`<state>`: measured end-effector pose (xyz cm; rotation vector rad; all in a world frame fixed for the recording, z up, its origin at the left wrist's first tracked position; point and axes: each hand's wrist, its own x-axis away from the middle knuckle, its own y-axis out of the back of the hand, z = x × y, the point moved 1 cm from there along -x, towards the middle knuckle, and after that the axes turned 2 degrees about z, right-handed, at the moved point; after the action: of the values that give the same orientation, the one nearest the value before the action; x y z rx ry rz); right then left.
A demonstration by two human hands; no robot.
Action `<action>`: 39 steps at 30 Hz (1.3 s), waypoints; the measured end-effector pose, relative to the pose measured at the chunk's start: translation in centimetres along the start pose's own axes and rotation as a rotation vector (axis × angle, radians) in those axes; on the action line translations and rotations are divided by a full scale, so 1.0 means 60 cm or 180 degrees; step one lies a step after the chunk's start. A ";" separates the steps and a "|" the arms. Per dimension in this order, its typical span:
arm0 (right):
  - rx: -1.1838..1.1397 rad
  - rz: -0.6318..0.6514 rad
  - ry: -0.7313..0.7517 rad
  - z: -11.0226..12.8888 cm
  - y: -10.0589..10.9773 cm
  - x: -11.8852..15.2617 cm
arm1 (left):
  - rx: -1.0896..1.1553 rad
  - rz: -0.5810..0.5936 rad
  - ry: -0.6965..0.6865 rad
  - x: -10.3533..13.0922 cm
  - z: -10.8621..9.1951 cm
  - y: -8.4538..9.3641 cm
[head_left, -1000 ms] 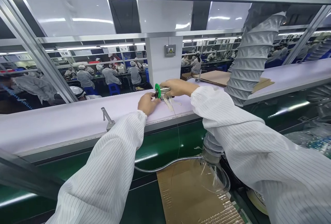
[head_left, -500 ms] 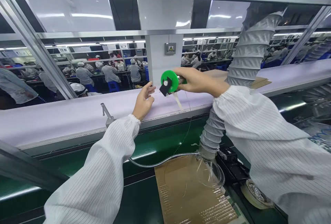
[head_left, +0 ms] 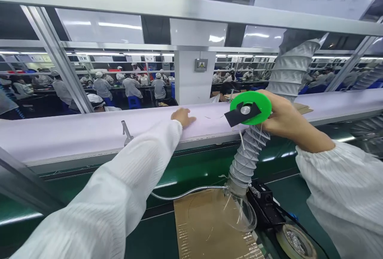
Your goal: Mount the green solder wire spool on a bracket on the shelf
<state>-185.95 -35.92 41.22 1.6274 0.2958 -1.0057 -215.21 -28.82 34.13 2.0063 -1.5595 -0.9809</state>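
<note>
My right hand point(head_left: 283, 115) is closed on a green spool point(head_left: 263, 107) and holds it up over the front edge of the white shelf. A black strip point(head_left: 235, 117) lies across the spool's face around a silvery hub. A pale strip point(head_left: 241, 140) and a thin strand hang below it. My left hand point(head_left: 183, 117) reaches out low over the white shelf point(head_left: 143, 125), fingers stretched out, with nothing visible in them. To the right of these fingers, a short thin piece of wire point(head_left: 207, 117) lies on the shelf.
A grey flexible duct point(head_left: 243, 159) ends in a clear hood point(head_left: 239, 213) above brown cardboard point(head_left: 203, 227). Right of it are a black device point(head_left: 266, 207) and a round tin point(head_left: 295, 241). A metal lever point(head_left: 126, 131) stands at the shelf's edge. Several people work beyond.
My right hand has brought the green spool right and closer, turning its face toward me. My left hand has moved right and down over the shelf. The view has tilted up.
</note>
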 end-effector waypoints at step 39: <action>-0.1618 0.2179 -0.0517 0.271 -0.311 0.352 | 0.2312 0.1104 0.2165 0.633 0.239 -0.142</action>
<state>-192.84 -50.93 13.22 1.0514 -0.1157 -0.4734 -215.47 -61.21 8.21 2.0356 -1.8705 0.4484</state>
